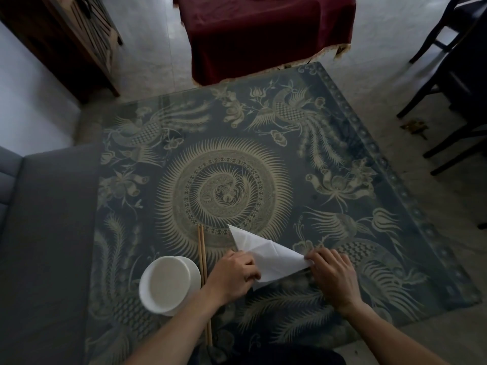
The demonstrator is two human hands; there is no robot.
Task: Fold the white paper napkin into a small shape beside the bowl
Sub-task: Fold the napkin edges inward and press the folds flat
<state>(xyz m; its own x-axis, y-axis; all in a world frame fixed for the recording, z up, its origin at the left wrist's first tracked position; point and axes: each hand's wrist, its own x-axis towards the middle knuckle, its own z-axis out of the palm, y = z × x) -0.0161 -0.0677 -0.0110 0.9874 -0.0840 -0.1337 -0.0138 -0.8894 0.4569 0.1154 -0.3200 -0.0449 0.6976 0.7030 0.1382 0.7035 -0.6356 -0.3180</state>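
Note:
The white paper napkin point(266, 252) lies on the patterned table as a creased triangle, one point aimed away from me. My left hand point(233, 276) pinches its near left edge. My right hand point(333, 276) pinches its right corner against the table. A white bowl point(168, 284) stands to the left of my left hand. Between bowl and napkin lie two wooden chopsticks point(203, 262), partly hidden under my left forearm.
The glass-topped table point(237, 159) carries a blue cloth with phoenix patterns. A grey sofa point(44, 233) borders its left side. A dark red covered stool point(263, 35) stands beyond the far edge, dark chairs point(453, 88) to the right, a wooden cabinet point(66, 40) at far left.

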